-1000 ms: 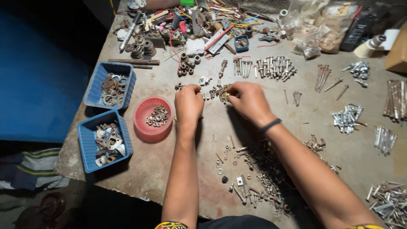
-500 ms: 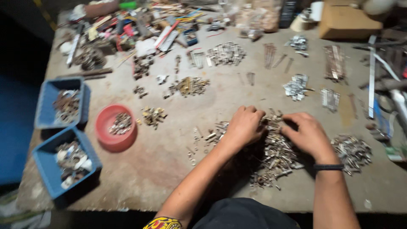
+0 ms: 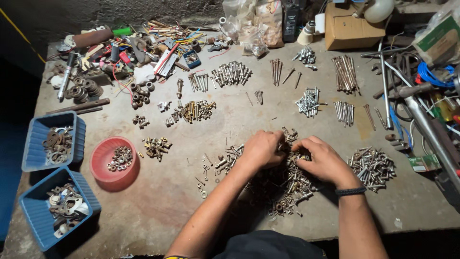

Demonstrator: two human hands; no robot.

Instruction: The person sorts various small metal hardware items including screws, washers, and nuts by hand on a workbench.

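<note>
My left hand (image 3: pixel 261 148) and my right hand (image 3: pixel 322 159) rest side by side on a mixed pile of screws, bolts and nuts (image 3: pixel 287 187) near the front of a worn grey table (image 3: pixel 163 201). Both hands have their fingers curled down into the top of the pile. What the fingertips pinch is hidden among the metal parts. A dark band sits on my right wrist.
A red bowl of nuts (image 3: pixel 114 163) and two blue trays of washers (image 3: pixel 50 144) (image 3: pixel 60 206) stand at the left. Sorted heaps of brass bolts (image 3: pixel 191 111), silver screws (image 3: pixel 373 167) and nails (image 3: pixel 345 72) dot the table. Tools, wires and a cardboard box (image 3: pixel 347 24) crowd the back and right.
A second ago both hands were at the brass bolt heap farther back; they have come to the mixed pile near the front. The view has shifted to the right.
</note>
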